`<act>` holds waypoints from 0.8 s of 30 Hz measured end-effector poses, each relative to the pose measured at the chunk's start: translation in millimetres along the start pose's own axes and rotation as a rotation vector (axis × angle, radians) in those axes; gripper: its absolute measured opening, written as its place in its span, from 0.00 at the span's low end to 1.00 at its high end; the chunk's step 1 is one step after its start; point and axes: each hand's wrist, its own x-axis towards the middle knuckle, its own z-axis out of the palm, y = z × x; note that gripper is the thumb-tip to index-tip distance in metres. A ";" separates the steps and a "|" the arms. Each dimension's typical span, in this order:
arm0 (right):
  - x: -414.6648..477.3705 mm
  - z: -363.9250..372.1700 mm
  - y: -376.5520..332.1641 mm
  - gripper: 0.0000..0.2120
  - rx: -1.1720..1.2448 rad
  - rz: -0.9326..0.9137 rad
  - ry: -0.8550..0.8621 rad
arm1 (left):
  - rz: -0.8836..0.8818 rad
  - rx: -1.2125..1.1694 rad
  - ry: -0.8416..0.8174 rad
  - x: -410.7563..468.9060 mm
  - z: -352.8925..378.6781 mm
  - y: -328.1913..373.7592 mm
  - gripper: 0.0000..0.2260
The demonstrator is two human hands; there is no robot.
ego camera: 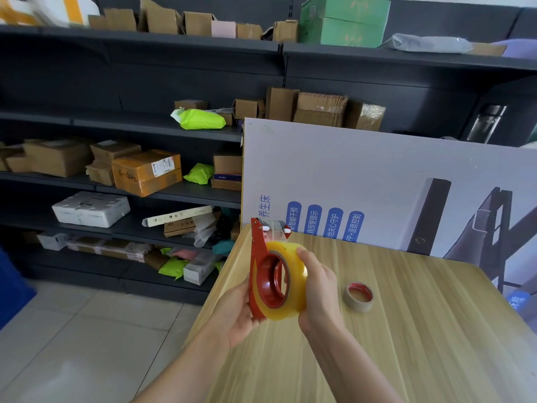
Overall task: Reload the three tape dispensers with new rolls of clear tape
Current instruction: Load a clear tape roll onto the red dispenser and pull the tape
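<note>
I hold a red tape dispenser [258,251] upright above the left part of the wooden table [421,344]. A full roll of clear yellowish tape [295,282] sits on its red hub. My left hand [236,312] grips the dispenser's frame from below and the left. My right hand [315,292] wraps the roll's right side, thumb on its rim. A strip of tape runs up from the roll to the dispenser's cutter end [273,226]. An empty cardboard core with a red inner ring [359,296] lies on the table just right of my right hand.
A large printed white board [377,175] leans upright along the table's far edge. Dark shelving [130,126] with cardboard boxes and green parcels fills the left and back. A tiled floor [72,344] lies left of the table's edge.
</note>
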 end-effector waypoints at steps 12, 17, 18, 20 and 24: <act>7.5 -4.3 2.2 0.08 0.018 0.030 0.048 | 0.221 0.266 -0.046 -13.7 16.0 -16.2 0.18; 10.4 -9.7 11.0 0.21 -0.082 0.133 -0.005 | 0.078 0.287 0.010 -10.9 13.7 -27.5 0.14; 11.1 -11.7 15.2 0.19 -0.098 0.156 -0.014 | 0.027 0.289 0.033 -9.7 12.9 -32.7 0.13; 11.6 -17.5 26.8 0.09 -0.122 0.191 -0.021 | -0.057 0.302 0.046 -8.4 9.9 -45.5 0.13; 9.8 -32.8 55.2 0.07 -0.200 0.285 -0.008 | -0.207 0.306 0.072 -10.6 2.7 -78.8 0.12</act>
